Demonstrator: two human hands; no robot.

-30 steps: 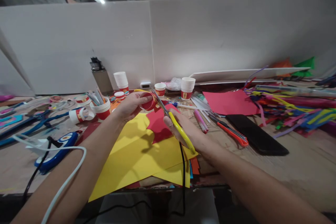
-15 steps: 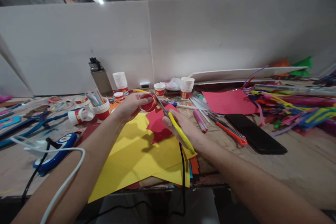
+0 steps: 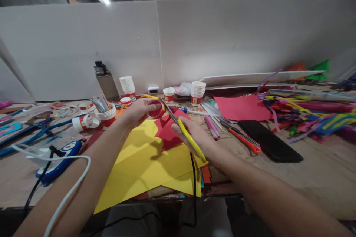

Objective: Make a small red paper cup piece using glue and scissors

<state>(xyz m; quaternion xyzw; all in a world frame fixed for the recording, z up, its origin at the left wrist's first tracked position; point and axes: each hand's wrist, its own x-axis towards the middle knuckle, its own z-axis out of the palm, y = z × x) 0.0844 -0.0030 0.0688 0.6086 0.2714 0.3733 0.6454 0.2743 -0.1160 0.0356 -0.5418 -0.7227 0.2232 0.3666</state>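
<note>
My left hand pinches a small red piece, which looks like a section of a paper cup, with its round side turned to me. In my right hand is a pair of scissors with yellow handles; the fingers are wrapped round the grips. The blades point up and left and lie against the right edge of the red piece. Below both hands, a jagged-edged red paper rests on large yellow sheets.
Paper cups stand in stacks at the back. A cup of pens is on the left, near a blue gadget with cables. To the right lie a utility knife, a black phone, red paper and colourful strips.
The red piece has shifted slightly and its right edge lies a little differently against the scissor blades. Both hands stay nearly in place.
</note>
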